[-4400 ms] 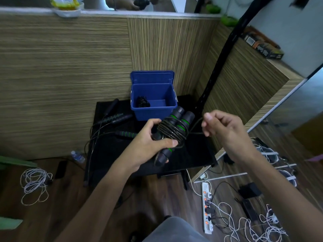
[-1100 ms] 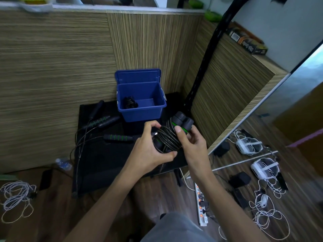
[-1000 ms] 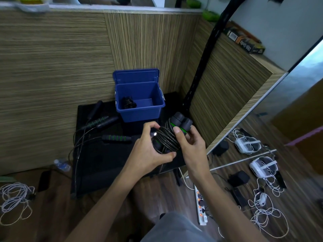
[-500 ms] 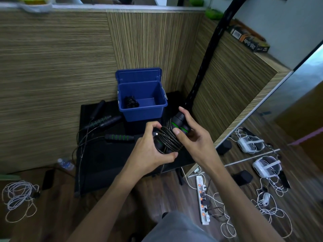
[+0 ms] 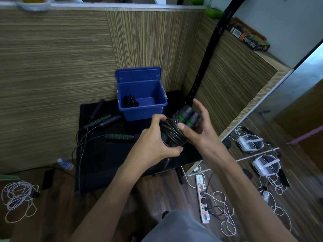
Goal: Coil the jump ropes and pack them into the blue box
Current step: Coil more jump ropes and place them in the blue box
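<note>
The coiled jump rope (image 5: 174, 132) sits between your two hands, above the near right part of the black table (image 5: 108, 159). Its two handles lie side by side, and their long axis runs from low near your left palm up and away to the right, with the green-ringed end caps (image 5: 189, 114) pointing toward the far right corner. The cord is wound crosswise around the middle of the handles.

Your left hand (image 5: 153, 145) grips the bundle from the left: thumb curled under the coil, fingers wrapped over the top of it. Your right hand (image 5: 197, 130) holds the cap end, thumb pressed on the wraps beside the green rings; the fingers spread fairly wide behind the caps, only loosely curved.

Just beyond your left fingers stands the blue box (image 5: 142, 109), lid up, with another coiled rope (image 5: 131, 102) in its left side. Left of your grip, loose handles (image 5: 118, 137) and uncoiled cord (image 5: 82, 142) lie on the table.
</note>
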